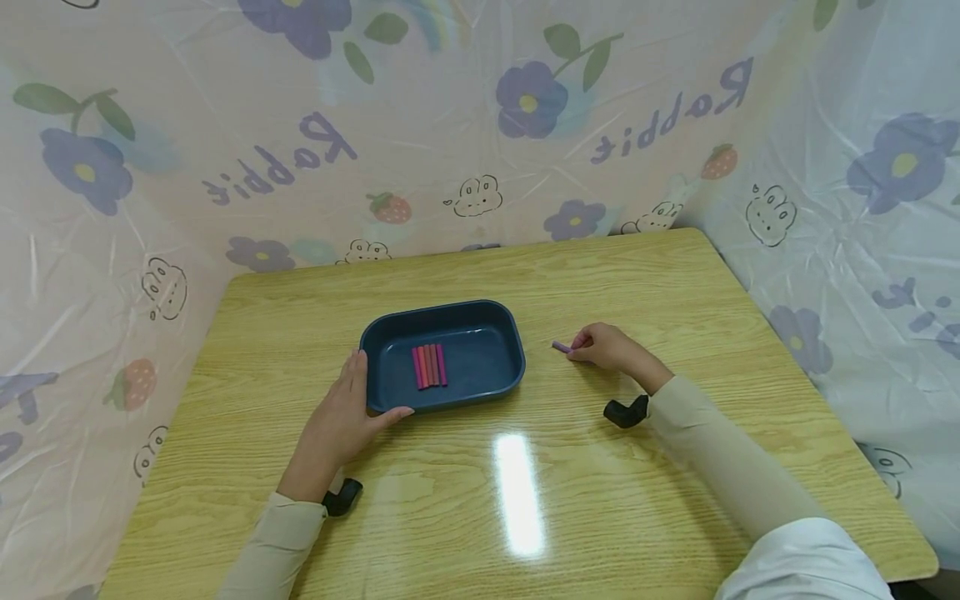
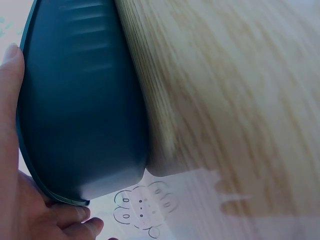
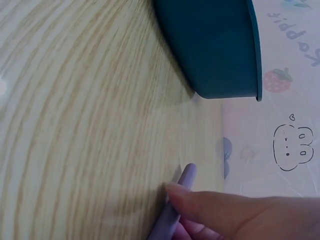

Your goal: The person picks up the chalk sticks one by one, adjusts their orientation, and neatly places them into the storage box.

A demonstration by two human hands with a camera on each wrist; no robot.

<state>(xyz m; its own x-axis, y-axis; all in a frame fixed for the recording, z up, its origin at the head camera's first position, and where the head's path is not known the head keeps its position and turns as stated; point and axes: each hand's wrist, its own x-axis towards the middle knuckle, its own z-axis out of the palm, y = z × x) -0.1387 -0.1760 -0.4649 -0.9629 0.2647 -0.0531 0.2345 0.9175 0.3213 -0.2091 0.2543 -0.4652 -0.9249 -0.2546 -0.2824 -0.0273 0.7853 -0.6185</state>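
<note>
A dark blue tray [image 1: 480, 367] with rounded corners sits near the middle of the table. Inside it, several pink, orange and reddish-brown crayon-like sticks [image 1: 429, 367] lie side by side. My left hand [image 1: 341, 421] rests against the tray's near left corner, fingers straight along the left end and thumb at the front side. To the right of the tray, my right hand [image 1: 607, 347] pinches a purple crayon-like stick [image 3: 188, 175] between thumb and fingers, low over the table. One end of the stick points out toward the tray; the other is hidden by the fingers.
The wood-grain table [image 1: 450, 500] has a curtain [image 1: 420, 142] with flowers and rabbits hanging behind it and at both sides. Black devices sit at my left wrist [image 1: 343, 497] and right wrist [image 1: 626, 412]. A bright light reflection shows on the front of the tabletop.
</note>
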